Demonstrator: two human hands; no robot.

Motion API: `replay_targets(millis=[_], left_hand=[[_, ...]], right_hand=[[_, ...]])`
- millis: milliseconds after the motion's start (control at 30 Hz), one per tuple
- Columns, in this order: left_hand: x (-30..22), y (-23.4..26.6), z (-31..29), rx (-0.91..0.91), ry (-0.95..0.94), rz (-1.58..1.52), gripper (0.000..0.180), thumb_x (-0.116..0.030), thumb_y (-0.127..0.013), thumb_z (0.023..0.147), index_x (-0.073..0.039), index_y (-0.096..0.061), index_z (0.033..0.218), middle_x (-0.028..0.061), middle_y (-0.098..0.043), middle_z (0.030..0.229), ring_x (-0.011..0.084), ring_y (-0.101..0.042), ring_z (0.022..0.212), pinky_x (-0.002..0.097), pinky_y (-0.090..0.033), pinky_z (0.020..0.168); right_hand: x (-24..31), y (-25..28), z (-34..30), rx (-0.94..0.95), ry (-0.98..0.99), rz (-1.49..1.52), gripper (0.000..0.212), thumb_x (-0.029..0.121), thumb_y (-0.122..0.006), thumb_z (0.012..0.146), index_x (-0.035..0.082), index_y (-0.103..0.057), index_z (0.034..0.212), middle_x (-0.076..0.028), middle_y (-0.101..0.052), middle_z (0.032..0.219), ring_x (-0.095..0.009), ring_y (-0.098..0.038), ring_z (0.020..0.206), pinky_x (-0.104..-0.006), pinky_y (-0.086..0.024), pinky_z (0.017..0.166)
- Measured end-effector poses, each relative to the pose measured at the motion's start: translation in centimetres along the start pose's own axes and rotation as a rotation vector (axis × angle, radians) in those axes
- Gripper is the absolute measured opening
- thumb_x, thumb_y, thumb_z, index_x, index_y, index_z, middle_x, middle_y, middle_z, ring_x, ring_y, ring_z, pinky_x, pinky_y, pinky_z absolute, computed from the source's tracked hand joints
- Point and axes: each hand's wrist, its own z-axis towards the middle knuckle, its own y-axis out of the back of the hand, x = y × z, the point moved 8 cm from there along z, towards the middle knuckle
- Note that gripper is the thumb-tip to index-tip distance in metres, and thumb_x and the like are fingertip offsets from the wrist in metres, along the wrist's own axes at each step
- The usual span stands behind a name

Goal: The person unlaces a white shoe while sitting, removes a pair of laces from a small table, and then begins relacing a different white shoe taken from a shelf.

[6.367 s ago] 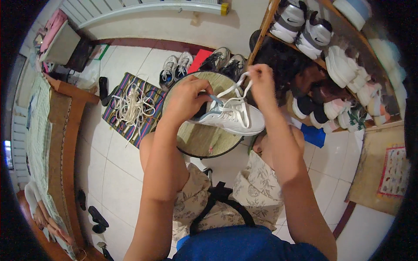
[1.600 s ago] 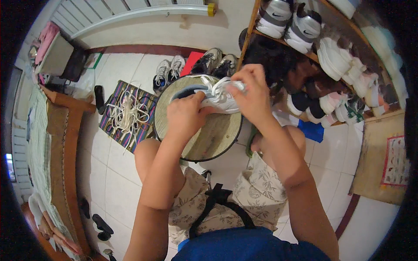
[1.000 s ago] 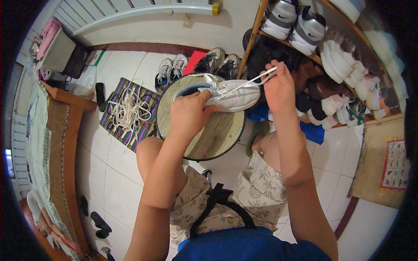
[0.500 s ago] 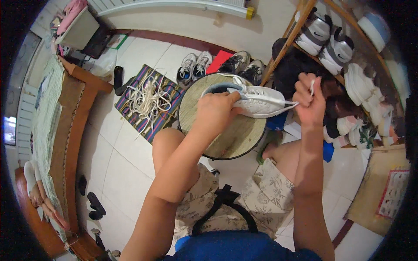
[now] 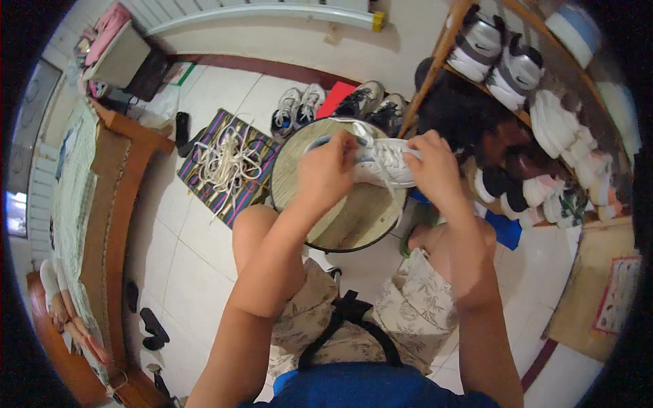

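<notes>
A white lace-up sneaker [image 5: 381, 173] lies on a round stool [image 5: 347, 221], its toe toward the right. My left hand [image 5: 328, 168] is closed at the shoe's collar, near the tongue; its fingertips are partly hidden. Over the toe, my right hand [image 5: 435, 170] has its thumb on top and its fingers curled round the far side. A loose white shoelace [image 5: 390, 183] hangs across the near side of the shoe, and more lace crosses its eyelets.
A striped mat [image 5: 204, 173] with a heap of white laces [image 5: 231, 160] lies left of the stool. Behind it stand several sneakers [image 5: 359, 99] beside a red sheet [image 5: 333, 100]. A wooden shoe rack [image 5: 435, 75] full of shoes rises at right; a bed [image 5: 102, 238] is at left.
My right hand has come back from beyond the toe, where it held the lace out taut, onto the toe. The lace now hangs loose over the shoe's side. My left hand stays near the collar.
</notes>
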Motion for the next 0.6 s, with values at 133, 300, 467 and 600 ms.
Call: replay_targets(millis=[133,300,467,600], left_hand=[[0.6,0.1,0.1,0.154,0.067,-0.156,0.028,-0.014,-0.067,0.079,-0.010,-0.050,0.100,0.0111,-0.066,0.083,0.0302,-0.065,0.078,0.0394,-0.049,0.065],[-0.5,-0.3,0.8,0.246,0.059,0.027,0.036,-0.016,-0.071,0.076,-0.009,-0.045,0.100,0.0121,-0.066,0.084,0.0311,-0.066,0.080,0.0398,-0.049,0.065],[-0.9,-0.5,0.7,0.228,0.014,0.005,0.036,-0.015,-0.070,0.076,-0.009,-0.043,0.099,0.0126,-0.064,0.078,0.0327,-0.063,0.075,0.0411,-0.047,0.063],[0.4,-1.0,0.3,0.142,0.115,-0.362,0.030,-0.010,-0.066,0.080,-0.010,-0.041,0.097,0.0063,-0.057,0.075,0.0200,-0.057,0.069,0.0348,-0.043,0.061]], right_hand=[[-0.2,-1.0,-0.2,0.167,-0.148,0.168,0.020,0.020,-0.065,0.078,0.004,-0.058,0.086,-0.016,-0.060,0.087,-0.036,-0.059,0.077,-0.0442,-0.047,0.069],[-0.3,-2.2,-0.7,0.302,-0.230,0.338,0.018,0.021,-0.065,0.080,0.005,-0.058,0.086,-0.017,-0.063,0.080,-0.036,-0.061,0.077,-0.0433,-0.046,0.066],[-0.2,-2.5,-0.8,0.303,-0.215,0.342,0.017,0.021,-0.062,0.082,0.006,-0.057,0.090,-0.018,-0.063,0.079,-0.037,-0.060,0.077,-0.0447,-0.046,0.066],[0.7,-3.1,-1.3,0.370,-0.206,0.322,0.016,0.022,-0.060,0.085,0.007,-0.056,0.091,-0.018,-0.063,0.078,-0.039,-0.061,0.077,-0.0468,-0.046,0.066]])
